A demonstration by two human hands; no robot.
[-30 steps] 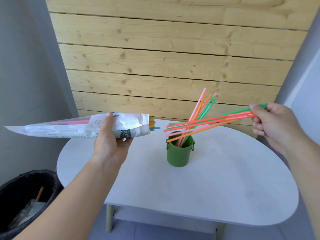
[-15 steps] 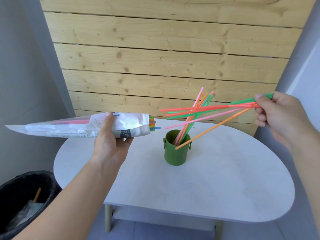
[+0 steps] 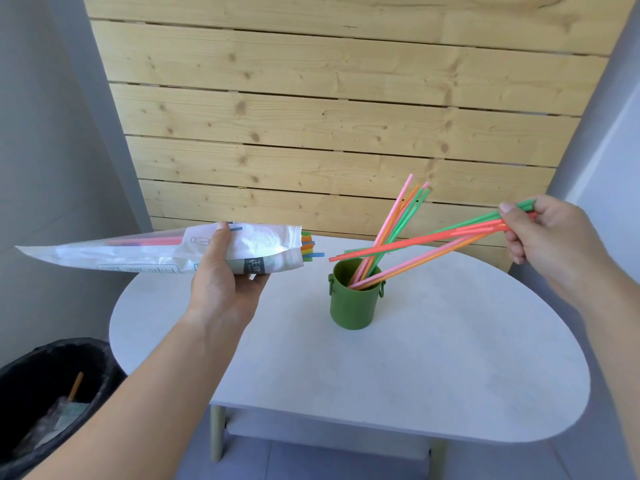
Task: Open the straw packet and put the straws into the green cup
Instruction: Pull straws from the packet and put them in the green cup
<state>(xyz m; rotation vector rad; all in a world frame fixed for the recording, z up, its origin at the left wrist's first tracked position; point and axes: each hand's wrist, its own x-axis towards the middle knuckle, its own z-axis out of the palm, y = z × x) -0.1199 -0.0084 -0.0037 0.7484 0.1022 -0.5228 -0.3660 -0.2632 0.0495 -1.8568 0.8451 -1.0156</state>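
Right hand [image 3: 540, 237] has lowered its straws [image 3: 433, 241] to green cup [image 3: 351, 306].

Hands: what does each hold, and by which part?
The left hand grips the packet near its open end; the right hand pinches loose straws by their upper ends.

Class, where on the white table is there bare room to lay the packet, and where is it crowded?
Bare: the table from the green cup to its near edge, and right of the cup under the right hand. Crowded: over the cup, where held straws cross standing straws.
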